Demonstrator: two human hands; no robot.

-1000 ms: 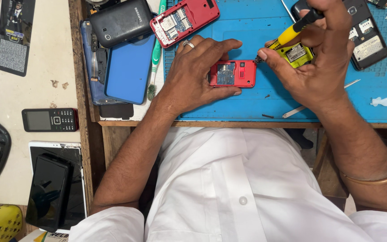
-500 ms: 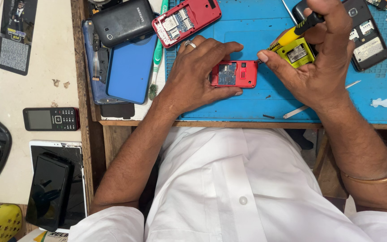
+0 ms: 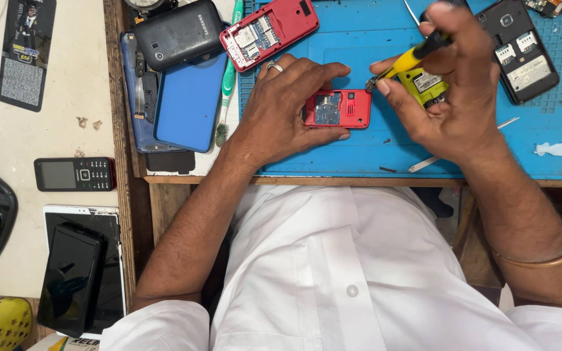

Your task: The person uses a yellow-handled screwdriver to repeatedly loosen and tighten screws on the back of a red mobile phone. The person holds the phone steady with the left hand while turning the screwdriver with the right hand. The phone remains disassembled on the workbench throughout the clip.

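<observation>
A small red phone body (image 3: 337,108) lies opened on the blue work mat (image 3: 359,153), its circuit board showing. My left hand (image 3: 287,107) presses down on its left end and holds it still. My right hand (image 3: 447,91) grips a yellow-handled screwdriver (image 3: 411,58), whose tip points at the phone's upper right corner. Under my right palm lies a yellow-green battery (image 3: 424,84), partly covered by the fingers.
A second open red phone (image 3: 269,32) lies at the mat's top left; a dark open phone (image 3: 521,52) at the top right. Dark and blue phones (image 3: 180,78) and a green toothbrush (image 3: 229,71) are stacked left. A keypad phone (image 3: 74,174) and tablet (image 3: 82,273) lie on the side surface.
My right hand has swung the screwdriver tip down from the battery toward the red phone's right corner. My left hand stays on the phone.
</observation>
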